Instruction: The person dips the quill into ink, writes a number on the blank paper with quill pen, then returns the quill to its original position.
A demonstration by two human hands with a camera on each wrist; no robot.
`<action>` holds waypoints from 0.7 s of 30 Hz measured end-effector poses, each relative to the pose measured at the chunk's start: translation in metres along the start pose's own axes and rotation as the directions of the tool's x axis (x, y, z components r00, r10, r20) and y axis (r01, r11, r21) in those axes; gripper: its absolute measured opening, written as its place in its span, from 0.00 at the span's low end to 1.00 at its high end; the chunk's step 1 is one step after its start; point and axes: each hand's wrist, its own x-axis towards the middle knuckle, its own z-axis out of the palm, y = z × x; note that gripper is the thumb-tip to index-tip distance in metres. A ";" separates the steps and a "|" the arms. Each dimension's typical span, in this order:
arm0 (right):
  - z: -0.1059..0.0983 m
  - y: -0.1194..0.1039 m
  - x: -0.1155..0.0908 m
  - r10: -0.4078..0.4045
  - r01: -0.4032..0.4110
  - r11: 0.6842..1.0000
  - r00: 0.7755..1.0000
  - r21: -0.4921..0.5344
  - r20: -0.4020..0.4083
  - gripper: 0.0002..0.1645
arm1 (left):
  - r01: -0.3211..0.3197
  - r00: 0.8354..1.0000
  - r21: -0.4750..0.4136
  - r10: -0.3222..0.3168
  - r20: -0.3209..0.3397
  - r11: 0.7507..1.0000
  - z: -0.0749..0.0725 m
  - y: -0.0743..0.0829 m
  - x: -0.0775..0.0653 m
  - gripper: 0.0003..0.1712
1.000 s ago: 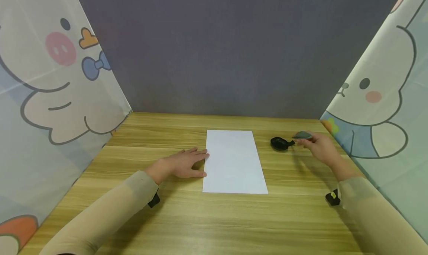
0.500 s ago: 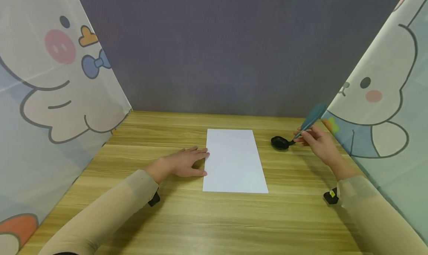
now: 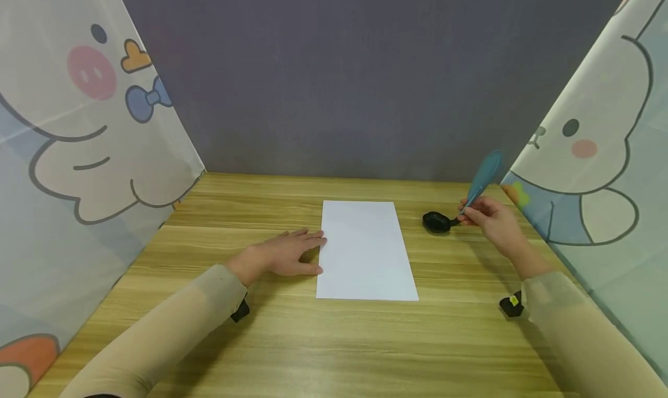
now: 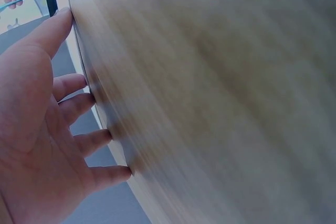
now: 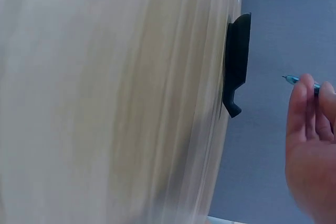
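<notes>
In the head view my right hand pinches a blue quill pen between thumb and fingers. Its feather end points up and away, and the pen slants. The right wrist view shows the thin pen tip poking out past the fingertips. Just left of that hand, a black pen stand with a rounded base and a short angled neck sits on the table. My left hand lies with spread fingers, its fingertips on the left edge of a white sheet of paper. From below, the left wrist view shows the straight fingers.
The wooden table reaches back to a dark grey wall panel. Cartoon-printed cloths flank it, one on the left and one on the right.
The quill pen has swung from nearly flat to slanting upright, its feather end rising in the right hand. That hand has shifted only slightly. The left hand and paper have stayed put.
</notes>
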 end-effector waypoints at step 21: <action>0.013 0.006 0.013 0.070 -0.063 0.984 0.997 0.168 -0.038 0.08 | 0.009 1.000 -0.008 -0.009 0.016 1.000 -0.002 0.002 -0.001 0.50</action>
